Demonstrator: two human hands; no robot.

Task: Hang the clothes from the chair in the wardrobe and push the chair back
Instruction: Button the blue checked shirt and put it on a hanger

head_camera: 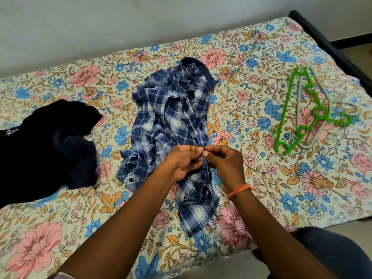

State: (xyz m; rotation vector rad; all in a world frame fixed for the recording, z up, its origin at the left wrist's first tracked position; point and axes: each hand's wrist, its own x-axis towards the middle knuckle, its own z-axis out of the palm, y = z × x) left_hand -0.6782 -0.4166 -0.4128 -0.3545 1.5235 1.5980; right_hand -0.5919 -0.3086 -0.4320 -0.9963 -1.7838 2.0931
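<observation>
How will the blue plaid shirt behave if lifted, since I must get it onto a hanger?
The blue plaid cotton shirt lies crumpled in folds, so it will probably droop limply. Both hands pinch one thin edge, suggesting it is light. It seems unlikely to slip on the floral bedsheet.

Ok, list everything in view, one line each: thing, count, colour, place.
plaid shirt: one, blue and white, crumpled at the middle of the bed.
dark garments: a pile, count unclear, black and navy, left side of the bed.
green hanger: one, green, right side of the bed.
grey hanger: one, pale grey, under the green one.
bedsheet: one, cream with pink and blue flowers, covering the bed.
wristband: one, orange, on the right wrist.
left hand: pinches the shirt's front edge.
right hand: pinches the same edge.
</observation>
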